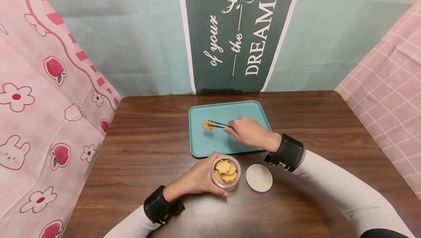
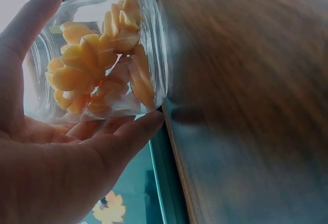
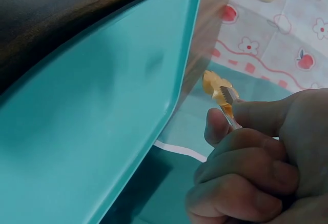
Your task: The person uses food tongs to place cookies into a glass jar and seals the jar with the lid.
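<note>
My left hand (image 1: 201, 176) is wrapped around the side of a clear glass jar (image 1: 238, 172), which stands uncovered in front of the tray. Inside it are several yellow flower-shaped pieces (image 2: 77, 67). With the thumb and fingers of my right hand (image 1: 249, 132) I hold thin tweezers (image 1: 220, 124). Their serrated tips pinch one orange-yellow flower-shaped piece (image 3: 212, 84). In the head view that piece appears over the left part of the turquoise tray (image 1: 215, 144), with a shadow below it. The palm side of my right hand is hidden in the head view.
A round whitish lid (image 1: 259, 178) lies on the table just right of the jar. The brown wooden table (image 1: 148, 132) runs around the tray. Behind it hangs a cloth printed with lettering (image 1: 236, 33), and pink patterned cloths hang at both sides.
</note>
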Demonstrator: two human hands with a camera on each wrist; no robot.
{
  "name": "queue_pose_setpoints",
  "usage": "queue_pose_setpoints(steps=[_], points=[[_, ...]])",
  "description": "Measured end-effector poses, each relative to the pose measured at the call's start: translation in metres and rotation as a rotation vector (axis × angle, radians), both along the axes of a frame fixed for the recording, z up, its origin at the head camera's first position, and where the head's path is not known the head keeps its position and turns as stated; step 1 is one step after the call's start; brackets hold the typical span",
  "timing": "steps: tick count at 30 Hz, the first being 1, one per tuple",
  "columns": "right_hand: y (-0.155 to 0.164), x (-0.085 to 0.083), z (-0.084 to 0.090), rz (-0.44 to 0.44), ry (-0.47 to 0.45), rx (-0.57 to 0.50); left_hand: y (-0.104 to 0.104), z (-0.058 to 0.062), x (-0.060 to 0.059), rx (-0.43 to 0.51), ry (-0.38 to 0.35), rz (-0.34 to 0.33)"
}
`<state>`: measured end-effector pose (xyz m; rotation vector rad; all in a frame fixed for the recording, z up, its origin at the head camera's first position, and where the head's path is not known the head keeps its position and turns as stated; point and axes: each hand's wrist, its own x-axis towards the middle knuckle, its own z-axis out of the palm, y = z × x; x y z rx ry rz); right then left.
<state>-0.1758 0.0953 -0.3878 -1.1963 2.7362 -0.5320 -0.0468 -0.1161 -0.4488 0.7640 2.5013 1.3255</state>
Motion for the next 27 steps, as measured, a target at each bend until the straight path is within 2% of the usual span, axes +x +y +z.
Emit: queue_pose_setpoints(steps=[15,27], points=[[0.024,0.021,0.023,-0.001,0.057,-0.021,0.001,0.001,-0.001,0.011,-0.016,0.005],[0.046,0.049,0.043,-0.029,0.096,0.001,0.002,0.002,-0.001,0.0,-0.012,0.016]])
